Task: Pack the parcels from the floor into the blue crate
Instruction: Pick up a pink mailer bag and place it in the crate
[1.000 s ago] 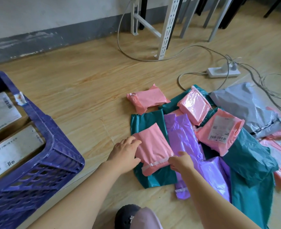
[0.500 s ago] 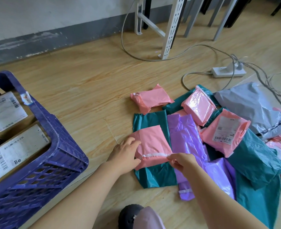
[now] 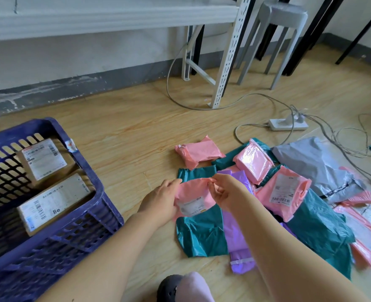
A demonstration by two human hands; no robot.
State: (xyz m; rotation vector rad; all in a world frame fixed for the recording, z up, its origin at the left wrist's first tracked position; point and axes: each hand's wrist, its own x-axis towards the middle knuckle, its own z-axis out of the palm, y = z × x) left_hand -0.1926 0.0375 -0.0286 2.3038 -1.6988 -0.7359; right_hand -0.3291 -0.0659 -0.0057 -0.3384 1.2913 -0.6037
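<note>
Listing from the wearer outward.

Item 1: dark shoe [image 3: 171, 287], 6 o'clock, at the frame's bottom edge.

Item 2: pink parcel [image 3: 194, 192], dead centre, the piece in hand. A second ago it lay flat on the teal mailer [image 3: 199, 236], taped side up. It is now raised off that mailer and turned, so its white shipping label [image 3: 191, 207] faces the camera. The left hand [image 3: 160, 201] has its fingers curled round the parcel's left edge. The right hand [image 3: 223, 190] pinches the top right edge between thumb and fingertips. Judgement: pick complete; the carry to the crate remains.

Item 3: blue crate [image 3: 75, 240], 9 o'clock, just beside the left forearm. It holds two brown cartons [image 3: 53, 203], each with a white barcode label. The print is too small to read.

Item 4: purple mailer [image 3: 236, 240], 5 o'clock, lying flat and overlapping the teal one.

Item 5: labelled pink parcel [image 3: 282, 190], 3 o'clock, barcode visible, text blurred.

Item 6: glossy pink parcel [image 3: 254, 162] and small pink parcel [image 3: 198, 152], 1 to 12 o'clock, not yet packed.

Item 7: grey mailer [image 3: 317, 162], 2 o'clock.

Item 8: white power strip [image 3: 288, 124] with trailing cables, 1 o'clock, beyond the pile.

Item 9: grey stool [image 3: 282, 12], far 1 o'clock.

No brand name is legible anywhere. Many parcels remain on the floor, so the task is in its early part.
</note>
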